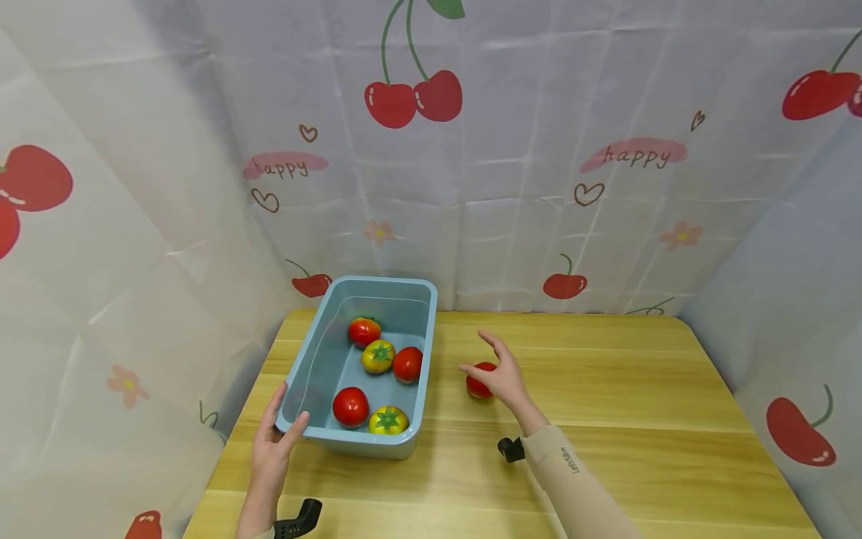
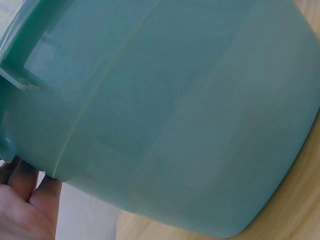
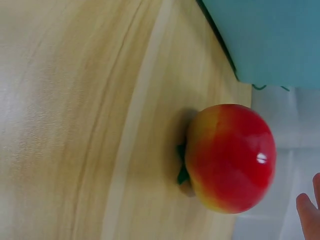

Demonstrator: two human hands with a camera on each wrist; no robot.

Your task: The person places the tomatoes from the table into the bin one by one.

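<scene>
A light blue plastic bin (image 1: 431,329) stands on the left of the table, with several tomatoes in it. Some are red, like the tomato (image 1: 350,407) near its front; others are yellow with green stem leaves, like the tomato (image 1: 388,421) in the near right corner. At the bin's near left corner my left hand (image 1: 269,457) grips the rim, thumb over the edge and fingers along the outer side. My right hand (image 1: 505,378) hovers with spread fingers over a lone red tomato (image 3: 232,157), which rests leaf side down on the table, right of the bin.
The wooden table (image 1: 606,374) reaches to a white cherry-print curtain (image 1: 485,224) at the back. More curtain hangs on the left and right. A small black camera (image 1: 510,449) juts from my right wrist; another black mount (image 1: 299,519) sits at the left wrist.
</scene>
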